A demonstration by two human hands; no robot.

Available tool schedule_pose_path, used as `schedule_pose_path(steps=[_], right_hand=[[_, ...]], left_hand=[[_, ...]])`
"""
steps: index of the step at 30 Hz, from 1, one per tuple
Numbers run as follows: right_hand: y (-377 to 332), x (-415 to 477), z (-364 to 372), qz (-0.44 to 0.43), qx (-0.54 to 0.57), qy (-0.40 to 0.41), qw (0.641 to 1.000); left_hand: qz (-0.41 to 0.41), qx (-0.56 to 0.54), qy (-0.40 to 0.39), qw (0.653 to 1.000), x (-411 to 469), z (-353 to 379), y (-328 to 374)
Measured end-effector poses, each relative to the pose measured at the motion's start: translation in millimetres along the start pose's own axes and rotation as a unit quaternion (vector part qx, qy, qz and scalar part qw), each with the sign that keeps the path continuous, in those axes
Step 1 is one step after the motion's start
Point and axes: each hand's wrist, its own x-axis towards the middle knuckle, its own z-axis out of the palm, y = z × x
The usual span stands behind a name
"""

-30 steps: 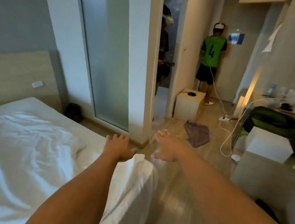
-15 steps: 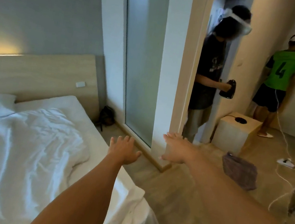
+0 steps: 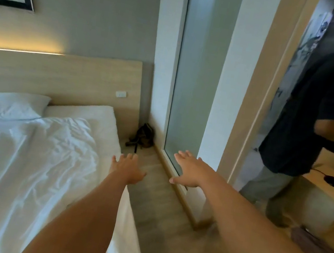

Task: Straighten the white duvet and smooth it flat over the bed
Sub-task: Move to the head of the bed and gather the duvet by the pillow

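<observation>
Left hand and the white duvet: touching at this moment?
Cannot tell. In the head view the open left hand overlaps the bed edge beside the white duvet, but the single angle shows neither contact nor gap.

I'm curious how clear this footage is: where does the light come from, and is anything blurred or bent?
Head view: a warm light strip glows above the pale wooden headboard; the crumpled white duvet looks bluish; straight door frames lean from wide-angle distortion; the open left hand and right hand look slightly soft.
</observation>
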Motion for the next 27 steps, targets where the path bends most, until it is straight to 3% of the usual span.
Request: schedule_pose_path(steps=[6, 18, 27], right_hand=[[68, 113, -16, -0.05, -0.018, 0.008, 0.999], [163, 353, -20, -0.196, -0.044, -0.026, 0.979], [131, 532, -12, -0.323, -0.061, -0.043, 0.943]], left_hand=[[-0.035, -0.006, 0.012, 0.999, 102, -8, 20], [-0.222, -0.025, 0.011, 0.975, 263, 16, 7], [-0.357, -0.029, 0.01, 0.934, 342, 35, -57]])
